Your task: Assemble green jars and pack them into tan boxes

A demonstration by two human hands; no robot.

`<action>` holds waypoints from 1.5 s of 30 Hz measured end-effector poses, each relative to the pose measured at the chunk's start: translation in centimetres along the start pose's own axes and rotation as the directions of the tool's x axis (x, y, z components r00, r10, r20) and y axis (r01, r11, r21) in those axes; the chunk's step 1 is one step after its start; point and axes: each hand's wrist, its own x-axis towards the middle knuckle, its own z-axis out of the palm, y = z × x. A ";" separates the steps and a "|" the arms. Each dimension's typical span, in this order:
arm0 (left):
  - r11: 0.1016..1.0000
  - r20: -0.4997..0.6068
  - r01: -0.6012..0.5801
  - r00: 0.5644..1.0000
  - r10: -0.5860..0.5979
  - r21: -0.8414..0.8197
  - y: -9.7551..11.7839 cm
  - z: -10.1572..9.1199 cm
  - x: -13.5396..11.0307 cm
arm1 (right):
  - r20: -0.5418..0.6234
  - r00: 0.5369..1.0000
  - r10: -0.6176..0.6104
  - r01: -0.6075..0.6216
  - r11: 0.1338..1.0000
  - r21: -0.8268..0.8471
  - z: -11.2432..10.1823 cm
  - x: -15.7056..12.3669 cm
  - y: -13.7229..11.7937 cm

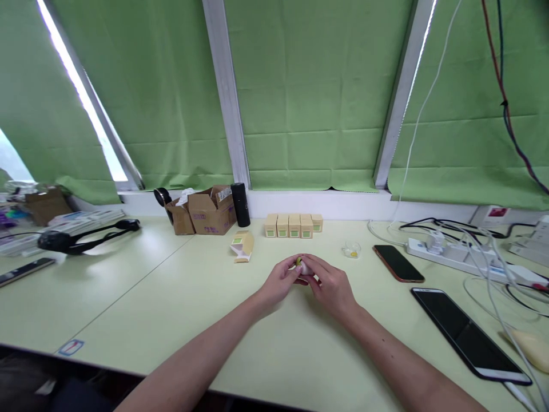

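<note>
Both hands meet over the middle of the table (240, 349). My left hand (283, 279) and my right hand (329, 281) are closed around a small white and yellow-green object (305, 268); the fingers cover most of it, so its kind cannot be told. Beyond my left hand lies an opened small carton (242, 246), flaps toward me. Several small tan boxes (294, 225) with green labels stand in a row past the hands. To the right is a small clear plastic piece (351, 250) with something yellow in it.
At the back left are an open cardboard box (210, 212) and a black cylinder (241, 205). A phone (398, 263), a larger phone or tablet (469, 332), a white power strip (454, 254) and loose cables occupy the right. A black strapped item (86, 237) lies far left.
</note>
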 end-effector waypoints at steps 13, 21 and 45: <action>0.999 -0.084 -0.052 0.995 0.051 -0.012 -0.6 0.2 0.0 | 0.033 0.999 0.004 -0.003 1.000 -0.022 -0.3 0.3 -0.7; 0.997 -0.118 -0.066 0.991 0.063 -0.026 0.0 0.6 0.1 | 0.002 0.999 -0.041 0.041 0.998 -0.055 0.0 0.2 -0.6; 0.991 -0.270 -0.113 0.954 0.128 0.071 -0.4 1.4 0.0 | 0.020 0.994 -0.105 0.107 0.990 -0.090 0.0 0.6 -0.5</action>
